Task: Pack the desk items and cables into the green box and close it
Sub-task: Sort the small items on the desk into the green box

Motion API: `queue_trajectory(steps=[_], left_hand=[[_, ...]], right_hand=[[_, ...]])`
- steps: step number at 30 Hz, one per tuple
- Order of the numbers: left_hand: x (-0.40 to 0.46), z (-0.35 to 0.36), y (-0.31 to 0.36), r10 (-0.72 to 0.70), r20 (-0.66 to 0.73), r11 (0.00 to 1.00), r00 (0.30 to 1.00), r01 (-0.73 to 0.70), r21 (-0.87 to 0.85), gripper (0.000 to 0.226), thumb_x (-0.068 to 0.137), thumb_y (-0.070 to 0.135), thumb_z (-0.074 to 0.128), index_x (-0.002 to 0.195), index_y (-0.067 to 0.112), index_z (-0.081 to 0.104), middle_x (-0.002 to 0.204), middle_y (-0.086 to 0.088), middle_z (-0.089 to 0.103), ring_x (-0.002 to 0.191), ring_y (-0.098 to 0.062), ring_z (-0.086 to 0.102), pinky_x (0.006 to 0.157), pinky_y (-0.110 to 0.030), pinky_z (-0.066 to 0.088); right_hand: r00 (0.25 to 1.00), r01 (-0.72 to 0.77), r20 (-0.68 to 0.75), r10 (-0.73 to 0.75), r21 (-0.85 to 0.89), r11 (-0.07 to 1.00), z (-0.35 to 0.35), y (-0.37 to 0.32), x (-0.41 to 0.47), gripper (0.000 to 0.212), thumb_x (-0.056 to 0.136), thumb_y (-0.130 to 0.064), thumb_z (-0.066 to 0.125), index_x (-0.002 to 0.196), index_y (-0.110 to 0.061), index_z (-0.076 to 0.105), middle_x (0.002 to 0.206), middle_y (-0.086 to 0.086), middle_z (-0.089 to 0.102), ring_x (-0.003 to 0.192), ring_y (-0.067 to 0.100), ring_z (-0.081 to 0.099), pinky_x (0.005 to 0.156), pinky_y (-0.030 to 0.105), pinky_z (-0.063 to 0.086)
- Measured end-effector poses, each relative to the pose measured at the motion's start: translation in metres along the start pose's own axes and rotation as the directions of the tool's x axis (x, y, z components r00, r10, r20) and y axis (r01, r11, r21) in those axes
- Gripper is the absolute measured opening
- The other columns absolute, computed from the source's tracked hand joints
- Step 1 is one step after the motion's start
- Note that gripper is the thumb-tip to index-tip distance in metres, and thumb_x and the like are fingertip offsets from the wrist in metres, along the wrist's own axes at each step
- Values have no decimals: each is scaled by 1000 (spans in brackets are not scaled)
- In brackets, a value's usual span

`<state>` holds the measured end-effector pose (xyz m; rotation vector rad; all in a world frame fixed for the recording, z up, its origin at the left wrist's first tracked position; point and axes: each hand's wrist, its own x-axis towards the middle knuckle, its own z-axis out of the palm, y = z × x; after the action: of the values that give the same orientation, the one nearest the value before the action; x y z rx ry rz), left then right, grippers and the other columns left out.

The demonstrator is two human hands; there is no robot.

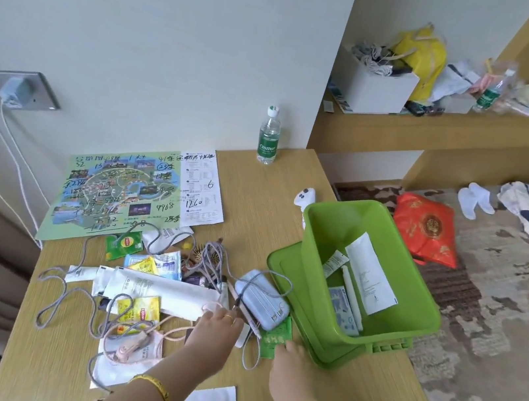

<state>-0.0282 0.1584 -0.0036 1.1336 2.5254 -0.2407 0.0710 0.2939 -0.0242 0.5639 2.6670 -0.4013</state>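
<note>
Fingers of our left hand [219, 326] reach the white tube [168, 292], grip unclear, right hand [292, 352] pinching the green packet [276, 337]; we should lift items clear of tangled cables [75, 295] toward the green box [411, 313].

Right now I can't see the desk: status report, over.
Left hand touching white packets, right hand on green packet. Green box open, partly filled. Cables tangled across remaining items.

Bright even light, soft, edges warped
</note>
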Motion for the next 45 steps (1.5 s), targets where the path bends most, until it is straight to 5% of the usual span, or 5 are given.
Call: queue_trajectory(steps=[19,25,35,41,45], left_hand=[[37,-13,8,286,13,940,958,-283,192,24,77,2,58,100,9,62,104,-12,61,95,-28,54,66,-35,42],[39,-6,1,215,126,976,968,-219,15,41,83,-4,50,123,3,44,119,-16,54,114,-33,46,79,-43,45],[36,-6,-6,346,102,924,933,-358,138,35,81,-15,38,113,-5,51,116,-20,53,113,-36,43,65,-40,38],[28,-27,-18,126,-160,985,979,-143,-99,37,85,-1,45,118,17,48,117,-4,52,114,-24,45,74,-37,45],[24,-64,-21,-203,-432,862,879,-49,-505,15,97,26,42,99,16,53,91,-8,64,87,-28,60,64,-34,45]], right_hand=[[900,-410,-2,436,334,849,7,-15,23,51,88,-37,58,127,-11,38,127,5,50,119,19,48,99,26,39],[904,-325,-25,426,605,727,2,-18,19,12,89,-2,46,100,-8,49,97,4,60,89,18,57,72,29,46],[900,-175,-102,423,805,566,-10,-31,9,19,93,-2,36,102,-17,43,75,-1,51,61,11,47,49,22,32],[860,41,-336,384,795,605,-41,-46,0,19,95,-6,35,107,-14,48,92,0,58,78,20,56,62,27,40],[815,250,-500,295,761,599,-78,-62,-5,18,96,-8,36,105,-18,48,96,-1,57,79,16,53,67,26,43]])
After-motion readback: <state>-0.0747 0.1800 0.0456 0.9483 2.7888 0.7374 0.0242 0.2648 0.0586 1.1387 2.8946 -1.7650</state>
